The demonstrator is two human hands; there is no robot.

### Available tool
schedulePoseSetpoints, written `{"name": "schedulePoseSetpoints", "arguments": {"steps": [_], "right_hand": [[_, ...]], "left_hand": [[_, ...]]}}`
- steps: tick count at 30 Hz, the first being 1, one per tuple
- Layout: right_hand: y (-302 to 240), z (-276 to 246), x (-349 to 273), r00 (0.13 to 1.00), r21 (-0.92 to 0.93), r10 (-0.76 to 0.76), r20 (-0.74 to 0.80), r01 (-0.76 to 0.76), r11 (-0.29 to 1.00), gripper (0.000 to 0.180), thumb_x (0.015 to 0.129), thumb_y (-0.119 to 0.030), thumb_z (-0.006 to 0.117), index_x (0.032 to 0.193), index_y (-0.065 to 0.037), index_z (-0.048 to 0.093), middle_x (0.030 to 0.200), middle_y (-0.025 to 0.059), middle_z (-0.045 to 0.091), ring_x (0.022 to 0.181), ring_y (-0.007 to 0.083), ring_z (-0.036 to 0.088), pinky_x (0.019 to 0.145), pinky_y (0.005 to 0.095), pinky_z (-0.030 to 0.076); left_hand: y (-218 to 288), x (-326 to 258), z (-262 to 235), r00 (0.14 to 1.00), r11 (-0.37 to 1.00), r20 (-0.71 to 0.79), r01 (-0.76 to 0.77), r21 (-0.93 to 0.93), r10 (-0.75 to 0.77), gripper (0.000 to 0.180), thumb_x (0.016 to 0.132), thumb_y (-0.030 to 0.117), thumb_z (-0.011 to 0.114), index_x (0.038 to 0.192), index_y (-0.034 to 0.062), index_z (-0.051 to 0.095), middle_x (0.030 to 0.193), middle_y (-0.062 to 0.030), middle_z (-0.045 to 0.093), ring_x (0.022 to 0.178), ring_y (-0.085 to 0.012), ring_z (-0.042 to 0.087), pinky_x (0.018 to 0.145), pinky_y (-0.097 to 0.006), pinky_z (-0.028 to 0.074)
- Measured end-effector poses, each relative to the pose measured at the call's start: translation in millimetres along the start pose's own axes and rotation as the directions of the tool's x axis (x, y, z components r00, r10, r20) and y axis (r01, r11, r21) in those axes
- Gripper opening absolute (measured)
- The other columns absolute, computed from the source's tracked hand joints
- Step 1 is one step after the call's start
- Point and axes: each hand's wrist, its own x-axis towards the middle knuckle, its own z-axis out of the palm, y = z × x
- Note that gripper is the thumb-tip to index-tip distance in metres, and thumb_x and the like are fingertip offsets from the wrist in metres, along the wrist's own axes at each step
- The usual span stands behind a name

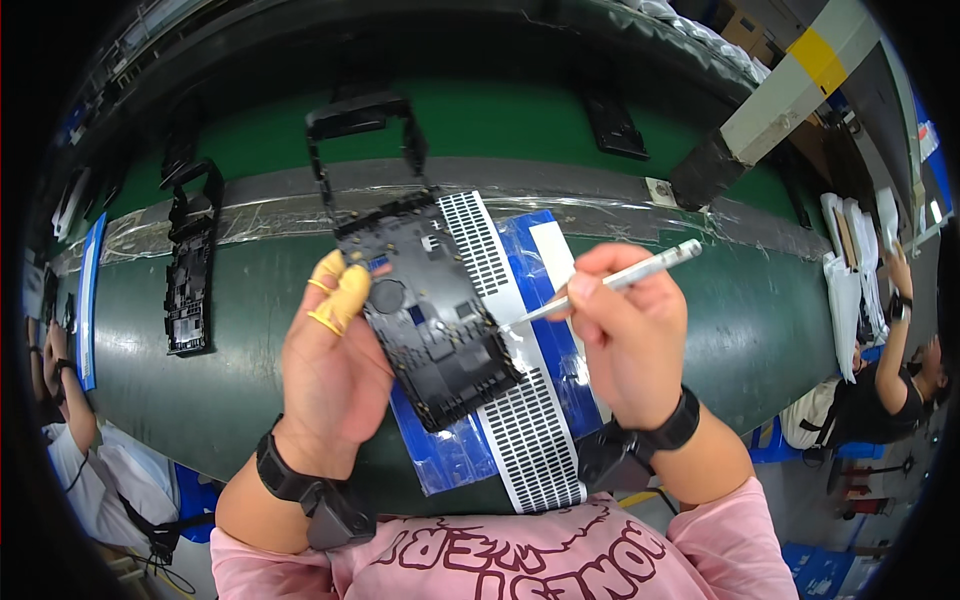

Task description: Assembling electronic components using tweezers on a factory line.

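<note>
My left hand [335,375], yellow finger cots on its thumb and a finger, grips a black plastic housing [440,310] by its left edge. The housing is tilted, its ribbed inner side facing up, and an open rectangular frame sticks out from its far end. Between the thumb and fingers of my right hand [640,340] is a slim white pen-shaped tool [645,269]. Its tip is by the housing's right edge; whether they touch I cannot tell. Under the housing lies a white sheet of small black stickers [535,430] on a blue plastic-covered board [450,463].
Another black housing [190,290] lies on the green table to the left, near a blue-edged panel [92,300]. Beyond a taped ledge runs a green belt [500,125] carrying black parts [613,125]. A post [770,115] rises at the far right. People sit at both sides.
</note>
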Motion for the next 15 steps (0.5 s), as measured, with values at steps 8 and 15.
{"name": "schedulePoseSetpoints", "arguments": {"steps": [8,15], "right_hand": [[6,10,-21,0.992,0.064,-0.011,0.125,0.003,0.998,0.017,0.075,0.004,0.054,0.091,0.003,0.05,0.078,0.0072,0.056,0.069,0.0086,0.056,0.058,0.0166,0.044],[11,9,-21,0.996,0.07,-0.011,0.087,0.005,0.998,0.017,0.075,0.003,0.055,0.091,0.003,0.05,0.076,0.0061,0.056,0.065,0.0075,0.055,0.054,0.0157,0.042]], "left_hand": [[-17,-19,20,0.982,0.989,0.115,0.151,0.005,-0.151,0.033,0.085,0.02,0.041,0.113,0.0035,0.037,0.108,-0.0119,0.048,0.099,-0.0211,0.049,0.083,-0.034,0.042],[-18,-18,16,0.978,0.988,0.143,0.154,-0.018,-0.15,0.034,0.084,0.02,0.041,0.114,0.0034,0.036,0.11,-0.0123,0.047,0.1,-0.0213,0.048,0.083,-0.035,0.042]]}}
